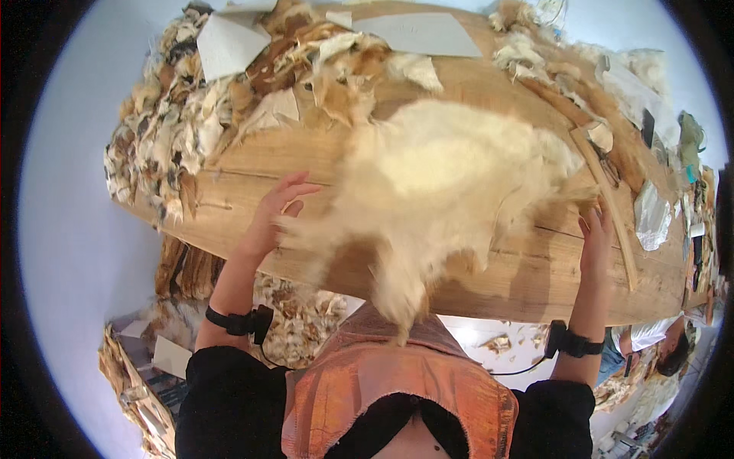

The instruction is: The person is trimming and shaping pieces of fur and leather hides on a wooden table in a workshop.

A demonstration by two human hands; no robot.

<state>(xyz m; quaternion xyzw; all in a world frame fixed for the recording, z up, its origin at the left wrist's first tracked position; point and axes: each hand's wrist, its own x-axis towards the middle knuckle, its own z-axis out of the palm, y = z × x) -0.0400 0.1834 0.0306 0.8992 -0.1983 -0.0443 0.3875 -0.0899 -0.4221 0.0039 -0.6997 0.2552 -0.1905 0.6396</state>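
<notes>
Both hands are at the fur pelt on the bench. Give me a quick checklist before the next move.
1. Left hand at the cream pelt: ok, fingers spread at its edge.
2. Right hand at the pelt's other side: ok, open.
3. Firm grip on the pelt: cannot tell, blurred.
4. Pelt fully on the wooden bench: not ok, one strip overhangs the near edge.
5. Space around the pelt: not ok, fur scraps and a wooden stick lie close.

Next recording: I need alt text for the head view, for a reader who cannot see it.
A cream fur pelt lies spread on a wooden table, with the person's left hand open at its left edge and right hand open near its right edge. Heaps of fur scraps and pale paper pieces cover the table's far side.
</notes>
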